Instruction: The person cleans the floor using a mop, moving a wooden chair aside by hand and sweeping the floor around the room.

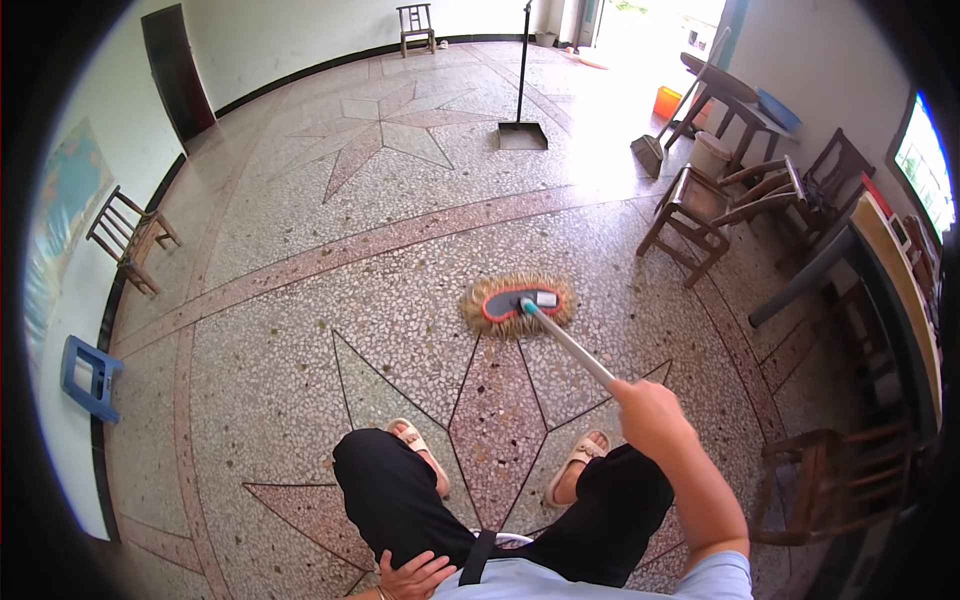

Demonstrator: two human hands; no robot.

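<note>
My right hand [651, 417] is closed around the metal handle of a flat mop [574, 349]. The mop's fringed head [517, 304], with a dark plate edged in orange, lies flat on the terrazzo floor [405, 277] ahead of my feet. At the bottom of the view, my left hand [414, 576] rests on my left thigh with its fingers spread and holds nothing. My knees are apart in black trousers, and my feet in light sandals stand on either side of a pink diamond inlay.
A long-handled dustpan [523, 136] stands ahead. On the right are a broom [648, 154], a white bucket [709, 153], wooden chairs [697, 196] and a table [900, 270]. A wooden chair [133, 238] and a blue plastic stool [91, 377] stand along the left wall.
</note>
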